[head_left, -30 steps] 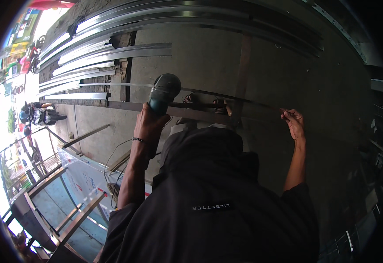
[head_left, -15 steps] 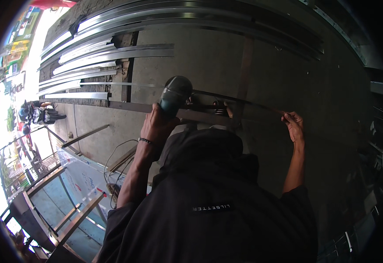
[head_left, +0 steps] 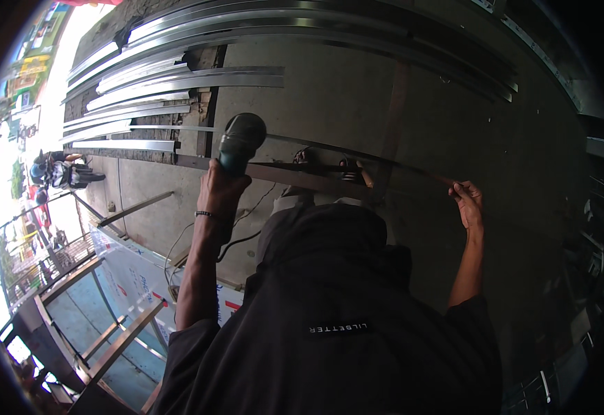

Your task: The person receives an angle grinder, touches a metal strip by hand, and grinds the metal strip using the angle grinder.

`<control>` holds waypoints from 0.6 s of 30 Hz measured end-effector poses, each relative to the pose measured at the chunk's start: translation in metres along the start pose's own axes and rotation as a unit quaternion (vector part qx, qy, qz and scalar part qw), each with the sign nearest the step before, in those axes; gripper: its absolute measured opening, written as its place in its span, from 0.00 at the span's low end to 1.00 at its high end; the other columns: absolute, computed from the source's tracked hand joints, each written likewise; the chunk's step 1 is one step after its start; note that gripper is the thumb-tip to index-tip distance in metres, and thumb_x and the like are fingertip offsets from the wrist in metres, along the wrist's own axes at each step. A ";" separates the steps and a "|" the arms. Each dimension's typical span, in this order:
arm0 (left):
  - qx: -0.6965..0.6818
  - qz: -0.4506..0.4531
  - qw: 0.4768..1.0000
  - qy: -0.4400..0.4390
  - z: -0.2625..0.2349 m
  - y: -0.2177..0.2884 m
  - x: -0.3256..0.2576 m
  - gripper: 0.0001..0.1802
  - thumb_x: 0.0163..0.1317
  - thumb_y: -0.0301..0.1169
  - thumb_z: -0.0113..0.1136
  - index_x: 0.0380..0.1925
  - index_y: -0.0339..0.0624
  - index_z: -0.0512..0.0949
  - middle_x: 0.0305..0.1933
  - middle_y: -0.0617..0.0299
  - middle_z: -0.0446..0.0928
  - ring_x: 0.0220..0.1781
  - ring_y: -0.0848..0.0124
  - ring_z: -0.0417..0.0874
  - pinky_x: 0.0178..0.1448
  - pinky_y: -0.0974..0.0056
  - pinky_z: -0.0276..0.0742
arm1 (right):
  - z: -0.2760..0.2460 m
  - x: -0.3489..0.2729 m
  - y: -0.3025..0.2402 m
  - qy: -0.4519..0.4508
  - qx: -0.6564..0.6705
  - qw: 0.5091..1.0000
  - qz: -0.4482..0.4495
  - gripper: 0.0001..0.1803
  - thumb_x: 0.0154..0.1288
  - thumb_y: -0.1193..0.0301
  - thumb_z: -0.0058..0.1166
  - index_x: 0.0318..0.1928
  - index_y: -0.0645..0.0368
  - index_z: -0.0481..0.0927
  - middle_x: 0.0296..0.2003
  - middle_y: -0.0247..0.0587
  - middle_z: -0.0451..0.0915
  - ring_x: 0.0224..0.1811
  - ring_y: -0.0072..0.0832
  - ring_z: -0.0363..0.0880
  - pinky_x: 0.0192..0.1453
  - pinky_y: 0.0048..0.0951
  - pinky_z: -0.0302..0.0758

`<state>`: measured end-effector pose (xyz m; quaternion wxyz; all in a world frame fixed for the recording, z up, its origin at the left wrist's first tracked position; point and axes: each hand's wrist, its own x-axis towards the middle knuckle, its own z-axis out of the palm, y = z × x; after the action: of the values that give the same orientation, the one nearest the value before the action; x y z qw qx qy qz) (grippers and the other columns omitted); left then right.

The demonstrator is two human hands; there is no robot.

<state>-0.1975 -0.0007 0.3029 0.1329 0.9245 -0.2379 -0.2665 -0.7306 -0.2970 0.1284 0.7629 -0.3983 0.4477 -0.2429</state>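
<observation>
My left hand (head_left: pixel 217 188) is wrapped round a teal corded power tool (head_left: pixel 241 144) with a dark rounded head; its exact kind is hard to make out. The tool is held over a long thin metal strip (head_left: pixel 357 153) and hides part of it. Whether the head touches the strip, I cannot tell. At the strip's right end, my right hand (head_left: pixel 468 204) pinches it between thumb and fingers. Leftward the strip reaches toward the metal profiles. Below it runs a brown metal beam (head_left: pixel 298 178), near my feet.
Long shiny metal profiles (head_left: pixel 184 75) lie across a worn support at the upper left. A black cable (head_left: pixel 236 242) hangs by my left forearm. Lower left are a film-covered sheet (head_left: pixel 132 270) and a frame of bars (head_left: pixel 122 339). Farther left, a person sits on a motorcycle (head_left: pixel 67 169).
My left hand has moved the power tool left along the strip, exposing more of the beam and the cable. My right hand keeps its pinch in nearly the same place.
</observation>
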 end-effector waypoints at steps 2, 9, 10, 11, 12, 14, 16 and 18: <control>-0.007 -0.019 0.999 0.026 -0.017 -0.022 0.016 0.31 0.49 0.37 0.75 0.49 0.31 0.75 0.39 0.46 0.84 0.40 0.57 0.88 0.44 0.53 0.83 | 0.006 -0.002 -0.004 0.011 -0.001 1.000 -0.001 0.01 0.72 0.74 0.66 0.40 0.55 0.88 0.40 0.38 0.89 0.41 0.24 0.86 0.53 0.29 0.83; 0.011 -0.042 0.998 0.048 -0.039 -0.085 0.053 0.32 0.49 0.39 0.77 0.49 0.32 0.75 0.39 0.46 0.83 0.39 0.55 0.87 0.44 0.52 0.83 | 0.001 0.000 -0.002 0.009 -0.008 1.000 0.007 0.01 0.73 0.74 0.66 0.40 0.55 0.88 0.37 0.34 0.87 0.40 0.23 0.85 0.53 0.28 0.83; 0.005 -0.036 0.998 0.041 -0.039 -0.065 0.043 0.32 0.50 0.39 0.76 0.49 0.31 0.74 0.39 0.45 0.83 0.40 0.54 0.87 0.45 0.51 0.83 | 0.002 -0.001 -0.001 0.020 -0.009 1.000 0.004 0.01 0.73 0.74 0.65 0.40 0.55 0.87 0.37 0.34 0.87 0.40 0.23 0.85 0.54 0.28 0.83; -0.001 -0.031 0.999 0.036 -0.037 -0.048 0.032 0.32 0.50 0.39 0.76 0.49 0.31 0.74 0.39 0.45 0.82 0.41 0.54 0.87 0.45 0.51 0.83 | 0.003 -0.002 0.000 0.029 -0.011 1.000 0.001 0.01 0.73 0.74 0.65 0.40 0.55 0.87 0.37 0.33 0.87 0.40 0.23 0.85 0.54 0.28 0.82; -0.003 -0.030 0.999 0.026 -0.033 -0.038 0.022 0.31 0.52 0.39 0.74 0.50 0.30 0.73 0.41 0.44 0.82 0.43 0.53 0.86 0.47 0.50 0.82 | 0.005 -0.002 -0.002 0.023 -0.013 1.000 0.002 0.01 0.73 0.74 0.65 0.40 0.55 0.87 0.37 0.33 0.87 0.40 0.23 0.85 0.54 0.28 0.82; -0.015 -0.012 1.000 0.000 -0.027 -0.013 0.006 0.31 0.52 0.39 0.73 0.49 0.29 0.73 0.42 0.41 0.83 0.46 0.48 0.86 0.49 0.49 0.82 | 0.008 -0.003 -0.003 0.021 -0.002 1.000 0.001 0.01 0.73 0.75 0.65 0.40 0.55 0.87 0.38 0.34 0.88 0.41 0.24 0.86 0.53 0.28 0.83; -0.001 0.008 1.000 -0.025 -0.019 0.002 -0.002 0.31 0.52 0.39 0.73 0.49 0.28 0.73 0.42 0.38 0.83 0.47 0.45 0.86 0.51 0.48 0.81 | 0.004 -0.004 -0.003 0.027 0.000 1.000 0.001 0.01 0.73 0.75 0.65 0.40 0.55 0.87 0.39 0.34 0.88 0.41 0.24 0.86 0.53 0.28 0.83; 0.005 0.009 0.998 -0.055 -0.012 0.005 -0.004 0.30 0.52 0.39 0.72 0.48 0.27 0.73 0.43 0.35 0.83 0.48 0.43 0.86 0.52 0.47 0.81 | -0.001 -0.003 0.000 0.031 0.002 1.000 0.002 0.02 0.72 0.75 0.66 0.40 0.55 0.86 0.39 0.35 0.88 0.41 0.24 0.86 0.53 0.27 0.83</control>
<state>-0.1952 -0.0014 0.3161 0.1174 0.9070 -0.2549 -0.3141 -0.7329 -0.2956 0.1296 0.7499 -0.3880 0.4714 -0.2550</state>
